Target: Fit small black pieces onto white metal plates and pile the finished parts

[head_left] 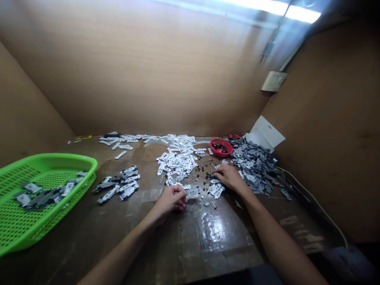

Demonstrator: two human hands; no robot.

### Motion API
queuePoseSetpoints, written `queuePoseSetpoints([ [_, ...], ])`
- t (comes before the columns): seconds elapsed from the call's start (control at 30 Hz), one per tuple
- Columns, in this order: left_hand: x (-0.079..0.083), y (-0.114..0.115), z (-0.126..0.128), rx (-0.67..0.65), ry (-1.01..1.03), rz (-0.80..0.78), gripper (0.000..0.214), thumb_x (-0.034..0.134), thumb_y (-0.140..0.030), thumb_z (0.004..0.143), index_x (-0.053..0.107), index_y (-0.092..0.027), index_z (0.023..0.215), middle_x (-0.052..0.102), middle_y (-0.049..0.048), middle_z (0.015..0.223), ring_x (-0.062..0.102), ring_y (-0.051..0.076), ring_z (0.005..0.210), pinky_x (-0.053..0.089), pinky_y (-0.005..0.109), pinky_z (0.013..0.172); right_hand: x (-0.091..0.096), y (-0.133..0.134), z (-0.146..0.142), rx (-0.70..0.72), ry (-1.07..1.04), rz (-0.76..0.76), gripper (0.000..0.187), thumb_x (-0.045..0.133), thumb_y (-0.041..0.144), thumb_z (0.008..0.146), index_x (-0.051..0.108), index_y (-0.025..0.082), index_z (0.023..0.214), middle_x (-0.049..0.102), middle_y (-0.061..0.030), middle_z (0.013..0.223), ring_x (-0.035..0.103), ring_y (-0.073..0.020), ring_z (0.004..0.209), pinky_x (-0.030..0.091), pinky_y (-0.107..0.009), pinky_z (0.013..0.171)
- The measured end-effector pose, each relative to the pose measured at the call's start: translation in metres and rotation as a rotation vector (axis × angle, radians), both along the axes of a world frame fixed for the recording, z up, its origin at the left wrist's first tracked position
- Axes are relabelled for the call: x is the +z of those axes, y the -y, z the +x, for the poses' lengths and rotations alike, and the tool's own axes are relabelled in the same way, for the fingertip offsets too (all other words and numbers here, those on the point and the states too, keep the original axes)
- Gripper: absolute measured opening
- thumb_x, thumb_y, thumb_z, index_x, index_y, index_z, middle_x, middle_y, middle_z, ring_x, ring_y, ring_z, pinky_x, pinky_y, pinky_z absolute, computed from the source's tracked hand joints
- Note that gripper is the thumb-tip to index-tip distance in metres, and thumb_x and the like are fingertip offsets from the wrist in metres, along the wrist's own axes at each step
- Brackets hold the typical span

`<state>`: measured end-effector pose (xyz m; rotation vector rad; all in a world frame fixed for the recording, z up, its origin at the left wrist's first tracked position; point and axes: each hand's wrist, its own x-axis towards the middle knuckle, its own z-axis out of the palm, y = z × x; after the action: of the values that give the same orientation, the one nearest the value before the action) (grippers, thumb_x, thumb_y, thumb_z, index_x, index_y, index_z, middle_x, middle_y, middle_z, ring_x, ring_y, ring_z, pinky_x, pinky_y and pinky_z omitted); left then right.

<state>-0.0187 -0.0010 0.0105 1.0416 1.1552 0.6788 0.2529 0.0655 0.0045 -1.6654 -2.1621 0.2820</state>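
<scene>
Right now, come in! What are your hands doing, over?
Left hand curled, by white plates. Right hand at black bits. Gray plates just beyond it.

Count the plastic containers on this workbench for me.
2: a green perforated plastic basket at the far left, holding grey metal pieces, and a red plastic bowl toward the back, holding small black parts. The piles could hide another small one.

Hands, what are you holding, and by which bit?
The left hand is curled, so I can't tell. The right hand seems to hold nothing.
</scene>
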Motion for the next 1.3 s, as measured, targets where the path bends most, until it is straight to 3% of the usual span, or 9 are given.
queuePoseSetpoints([
  [0.23, 0.001, -0.001, 0.0, -0.003, 0.001, -0.01, 0.03, 0.064, -0.041, 0.063, 0.051, -0.015, 0.068, 0.06, 0.0019, 0.061, 0.056, 0.009, 0.048, 0.04, 0.017, 0.043, -0.002, 0.004, -0.008, -0.017, 0.043, -0.019, 0.016, 0.056, 0.03, 0.075, 0.069, 0.025, 0.082, 0.064, -0.0038, 0.086, 0.056, -0.018, 0.081, 0.038, -0.026, 0.071],
  [0.33, 0.001, 0.0, 0.0, -0.006, 0.017, -0.012, 0.031, 0.065, -0.041, 0.063, 0.05, -0.015, 0.068, 0.06, 0.0018, 0.061, 0.056, 0.009, 0.049, 0.04, 0.017, 0.044, 0.001, 0.006, -0.009, -0.023, -0.055, 0.002, 0.014, 0.056, 0.028, 0.074, 0.067, 0.022, 0.078, 0.064, -0.0043, 0.083, 0.055, -0.0171, 0.077, 0.038, -0.026, 0.071],
  [0.47, 0.001, 0.001, -0.001, -0.011, 0.028, -0.011, 0.03, 0.063, -0.041, 0.065, 0.05, -0.015, 0.068, 0.06, 0.0018, 0.061, 0.055, 0.008, 0.049, 0.041, 0.017, 0.044, 0.007, 0.005, -0.013, -0.007, -0.426, -0.075, 0.021, 0.055, 0.035, 0.073, 0.064, 0.018, 0.081, 0.062, -0.0023, 0.076, 0.052, -0.0133, 0.064, 0.039, -0.025, 0.061],
  [0.6, -0.002, 0.001, -0.002, -0.019, 0.042, 0.002, 0.027, 0.061, -0.039, 0.068, 0.05, -0.015, 0.069, 0.06, 0.0023, 0.062, 0.054, 0.008, 0.049, 0.041, 0.017, 0.045, 0.006, 0.008, -0.02, -0.003, -0.902, -0.291, 0.029, 0.06, 0.041, 0.07, 0.061, 0.017, 0.087, 0.055, 0.0015, 0.066, 0.042, -0.0078, 0.05, 0.033, -0.021, 0.048],
  [0.7, -0.003, 0.002, -0.003, -0.017, 0.047, 0.001, 0.026, 0.062, -0.038, 0.067, 0.051, -0.014, 0.07, 0.061, 0.0029, 0.063, 0.055, 0.008, 0.05, 0.041, 0.017, 0.045, 0.005, 0.011, -0.026, -0.003, -1.081, -0.412, 0.031, 0.066, 0.039, 0.065, 0.06, 0.017, 0.085, 0.052, 0.0024, 0.064, 0.042, -0.0067, 0.049, 0.034, -0.02, 0.047],
  [0.83, -0.004, 0.002, -0.003, -0.012, 0.028, -0.024, 0.027, 0.062, -0.038, 0.067, 0.052, -0.013, 0.07, 0.062, 0.0038, 0.063, 0.056, 0.009, 0.049, 0.042, 0.018, 0.045, 0.01, 0.018, -0.036, 0.05, -1.026, -0.392, 0.028, 0.066, 0.035, 0.066, 0.061, 0.015, 0.083, 0.056, -0.0003, 0.069, 0.049, -0.0092, 0.057, 0.041, -0.023, 0.055],
  [1.1, -0.007, 0.002, -0.001, -0.023, -0.029, -0.017, 0.026, 0.06, -0.037, 0.068, 0.057, -0.011, 0.069, 0.065, 0.0071, 0.065, 0.058, 0.011, 0.049, 0.042, 0.019, 0.044, 0.03, 0.047, -0.07, 0.281, -0.69, -0.127, 0.01, 0.06, 0.024, 0.073, 0.067, 0.019, 0.078, 0.059, -0.0049, 0.087, 0.055, -0.0165, 0.083, 0.044, -0.03, 0.076],
  [1.3, -0.01, 0.002, -0.003, -0.03, -0.024, -0.004, 0.025, 0.058, -0.036, 0.069, 0.06, -0.011, 0.072, 0.065, 0.0071, 0.064, 0.058, 0.011, 0.049, 0.042, 0.019, 0.044, 0.019, 0.061, -0.09, 0.333, -0.562, -0.131, 0.015, 0.059, 0.016, 0.073, 0.07, 0.025, 0.079, 0.056, -0.0034, 0.096, 0.051, -0.0176, 0.095, 0.039, -0.032, 0.085],
])
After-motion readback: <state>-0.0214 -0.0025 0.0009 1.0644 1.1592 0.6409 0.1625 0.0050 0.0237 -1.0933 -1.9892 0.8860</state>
